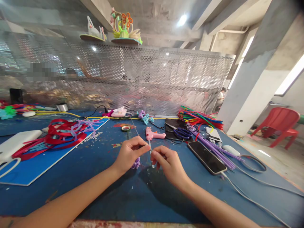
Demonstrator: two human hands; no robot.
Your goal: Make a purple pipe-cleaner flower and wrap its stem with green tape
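My left hand (131, 151) is closed in a pinch over the middle of the table, with a thin grey wire (135, 126) running up and away from it. Close beside it, my right hand (168, 161) also has its thumb and fingers pinched together. Whatever sits in the right fingertips is too small to make out. A flat, narrow silvery strip (152, 164) lies under and between the hands. Partly hidden below the left hand is a fuzzy purple pipe-cleaner piece (136, 163). Just beyond the hands rests a pink glue gun (154, 134).
Red ribbon (66, 134) and pipe cleaners lie on a blue board (45, 164) at left. To the right are a phone (207, 157) with a cable, purple pipe cleaners (209, 145) and blue-handled scissors (182, 133). A tape roll (125, 128) and perforated metal screen (154, 82) stand beyond.
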